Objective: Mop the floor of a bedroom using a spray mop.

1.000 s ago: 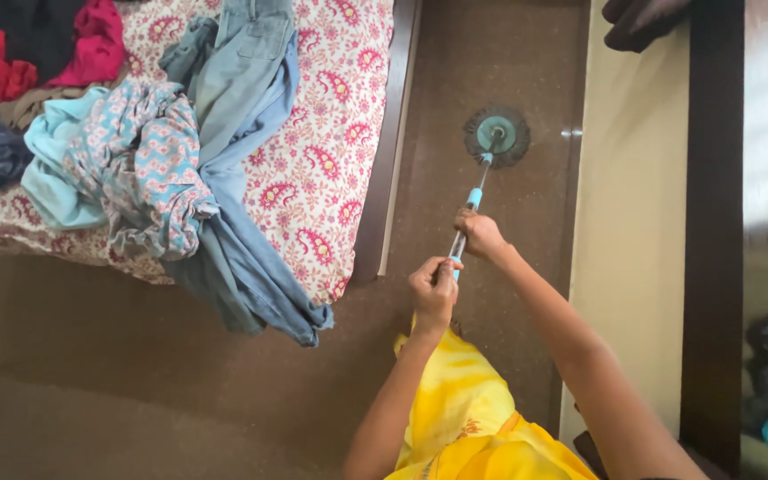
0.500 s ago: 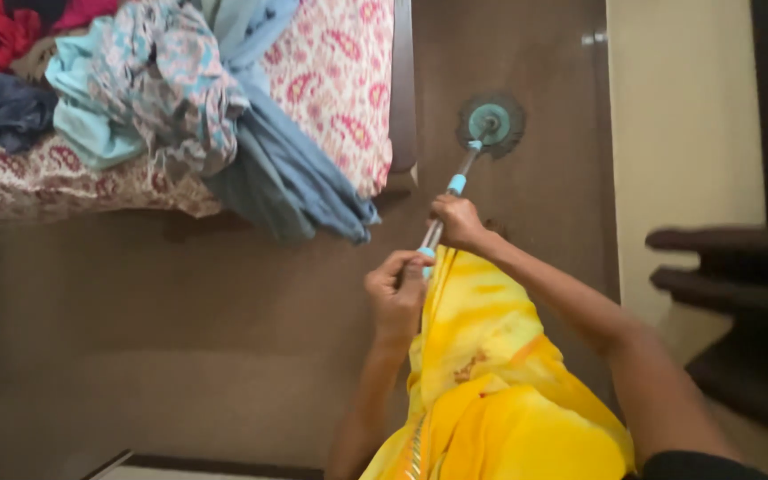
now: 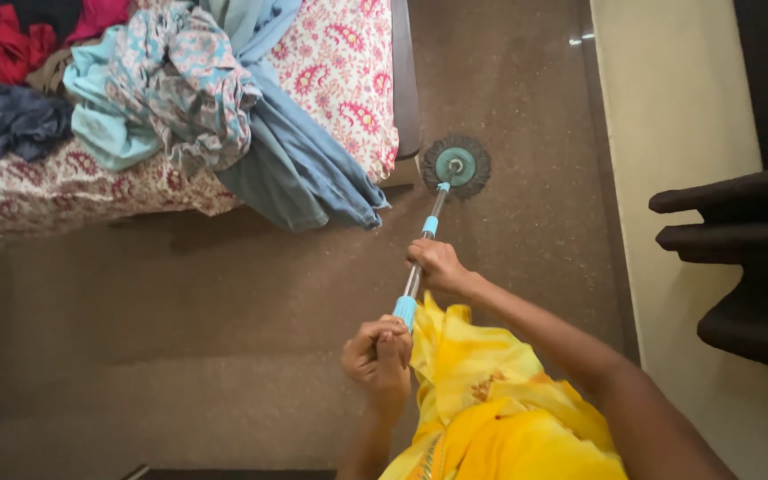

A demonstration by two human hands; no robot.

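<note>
Holding the mop handle (image 3: 420, 258) clenched in my left hand (image 3: 377, 354) and right hand (image 3: 437, 265), I should press its round head (image 3: 456, 165) flat beside the bed (image 3: 348, 80).

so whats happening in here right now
A person in yellow clothing holds a mop with both hands: the left hand grips the top end of the handle, the right hand grips lower down. The round mop head rests on the brown floor beside the corner of a bed piled with clothes, where blue trousers hang over the edge.
</note>
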